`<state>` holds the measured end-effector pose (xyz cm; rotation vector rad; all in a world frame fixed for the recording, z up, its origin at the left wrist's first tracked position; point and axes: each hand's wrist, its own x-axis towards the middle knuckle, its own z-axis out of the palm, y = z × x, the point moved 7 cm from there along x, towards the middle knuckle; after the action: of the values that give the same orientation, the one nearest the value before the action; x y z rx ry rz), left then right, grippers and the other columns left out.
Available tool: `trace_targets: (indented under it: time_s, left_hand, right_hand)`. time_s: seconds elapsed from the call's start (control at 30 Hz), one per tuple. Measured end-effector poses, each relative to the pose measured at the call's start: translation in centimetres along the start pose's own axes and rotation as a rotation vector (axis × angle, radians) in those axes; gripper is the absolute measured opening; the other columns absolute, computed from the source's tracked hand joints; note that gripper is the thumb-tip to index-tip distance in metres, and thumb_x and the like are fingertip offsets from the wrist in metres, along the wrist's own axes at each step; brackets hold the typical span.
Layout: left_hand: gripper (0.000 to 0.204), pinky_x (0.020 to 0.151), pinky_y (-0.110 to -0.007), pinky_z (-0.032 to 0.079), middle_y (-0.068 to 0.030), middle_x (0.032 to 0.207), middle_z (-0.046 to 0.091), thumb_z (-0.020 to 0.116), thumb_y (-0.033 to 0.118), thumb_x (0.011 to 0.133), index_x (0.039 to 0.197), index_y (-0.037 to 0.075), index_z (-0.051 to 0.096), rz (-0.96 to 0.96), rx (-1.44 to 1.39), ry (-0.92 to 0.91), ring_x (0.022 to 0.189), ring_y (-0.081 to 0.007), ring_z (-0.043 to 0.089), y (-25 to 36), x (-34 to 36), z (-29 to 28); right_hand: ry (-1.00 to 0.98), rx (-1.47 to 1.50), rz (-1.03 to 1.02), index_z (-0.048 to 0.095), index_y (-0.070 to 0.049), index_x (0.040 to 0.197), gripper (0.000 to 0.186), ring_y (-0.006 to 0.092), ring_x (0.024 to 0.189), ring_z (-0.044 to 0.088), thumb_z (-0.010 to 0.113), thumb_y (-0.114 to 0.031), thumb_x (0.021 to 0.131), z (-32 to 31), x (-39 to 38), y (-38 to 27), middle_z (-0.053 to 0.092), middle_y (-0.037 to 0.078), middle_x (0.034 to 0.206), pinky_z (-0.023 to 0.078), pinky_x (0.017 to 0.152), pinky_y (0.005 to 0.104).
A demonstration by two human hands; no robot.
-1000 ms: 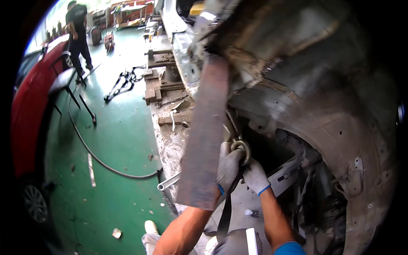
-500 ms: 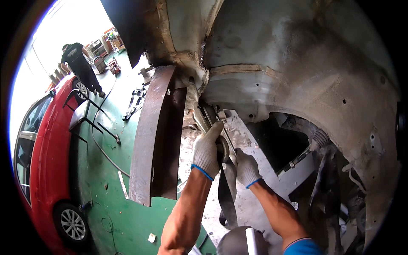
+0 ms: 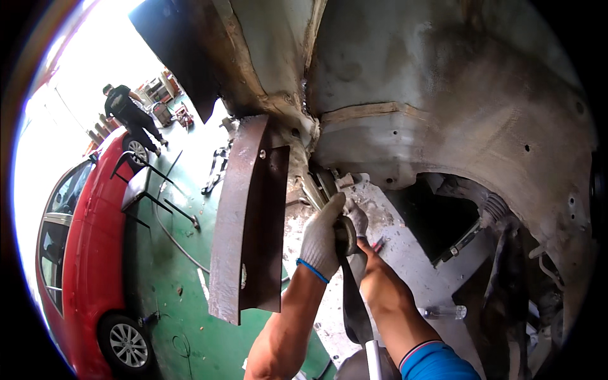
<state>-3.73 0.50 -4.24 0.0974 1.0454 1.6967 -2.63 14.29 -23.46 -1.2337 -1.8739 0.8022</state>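
**Student:** Which state of the fingers is shown?

**Wearer:** My left hand [image 3: 321, 240], in a knitted glove with a blue cuff edge, is closed around a metal fitting [image 3: 311, 191], thumb pointing up along it. My right hand [image 3: 358, 221] lies just beyond, partly hidden; I cannot tell whether its fingers grip anything.

**Student:** And where does the fitting lie?

**Wearer:** Centrally, tilted up and leftward from my left glove, beneath the stained sheet-metal wheel arch [image 3: 468, 139]. A thick metal ring [image 3: 350, 235] sits between my gloves; a dark webbing strap [image 3: 356, 313] hangs below it.

**Student:** The surroundings?

**Wearer:** To the left, a rusty steel channel [image 3: 231, 234]; farther left, a red car [image 3: 92, 247]. A clear plastic bottle [image 3: 446, 312] lies near my right forearm.
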Motion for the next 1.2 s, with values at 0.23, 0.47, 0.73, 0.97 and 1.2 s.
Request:
trace_targets:
  time_s: [0.23,0.47,0.73,0.97,1.2]
  left_hand:
    - [0.031,0.059,-0.034,0.054,-0.0106,0.083,0.063,0.059,0.037,0.096,0.1,0.007,0.059,0.033,0.003,0.035,0.071,-0.0251,0.066,0.7,1.5,0.8]
    - [0.019,0.062,-0.034,0.054,-0.0129,0.079,0.063,0.061,0.022,0.094,0.091,0.003,0.059,0.129,-0.024,-0.055,0.073,-0.0258,0.065,2.0,3.5,-0.6]
    - [0.021,0.057,-0.028,0.052,-0.0145,0.081,0.064,0.061,0.023,0.094,0.093,0.002,0.06,0.099,-0.018,-0.026,0.068,-0.0247,0.064,1.3,3.7,-0.4]
    - [0.022,0.063,-0.033,0.053,-0.0119,0.086,0.065,0.061,0.027,0.094,0.086,0.006,0.06,0.086,-0.016,-0.09,0.077,-0.0222,0.064,1.3,3.4,-0.1]
    - [0.019,0.063,-0.037,0.054,-0.0106,0.085,0.066,0.062,0.026,0.094,0.092,0.007,0.061,0.016,-0.087,-0.099,0.074,-0.0224,0.065,0.5,3.4,-0.1]
  right_hand:
    - [0.055,0.276,-0.001,0.067,-0.011,0.1,0.021,0.0296,0.069,0.067,0.059,-0.03,0.095,-4.6,0.3,1.4,0.068,0.013,0.076,0.051,0.062,0.0375]
    - [-0.247,0.469,0.11,0.067,-0.004,0.098,0.025,0.0173,0.057,0.056,0.058,-0.027,0.097,-8.3,-1.8,-1.7,0.061,0.009,0.065,0.045,0.055,0.0328]
    - [-0.482,0.158,0.042,0.057,-0.006,0.112,0.032,0.0379,0.072,0.066,0.051,-0.034,0.099,-14.5,-4.9,-2.9,0.065,0.019,0.075,0.05,0.063,0.0457]
    - [-0.641,-0.163,-0.086,0.058,-0.004,0.096,0.036,0.0437,0.08,0.063,0.045,-0.037,0.1,-18.5,-3.6,-8.2,0.064,0.024,0.08,0.047,0.069,0.0528]
    - [-0.979,-0.38,-0.032,0.062,0.002,0.093,0.025,0.0231,0.051,0.066,0.055,-0.021,0.087,-23.0,-3.2,-15.8,0.066,0.014,0.065,0.053,0.052,0.0372]
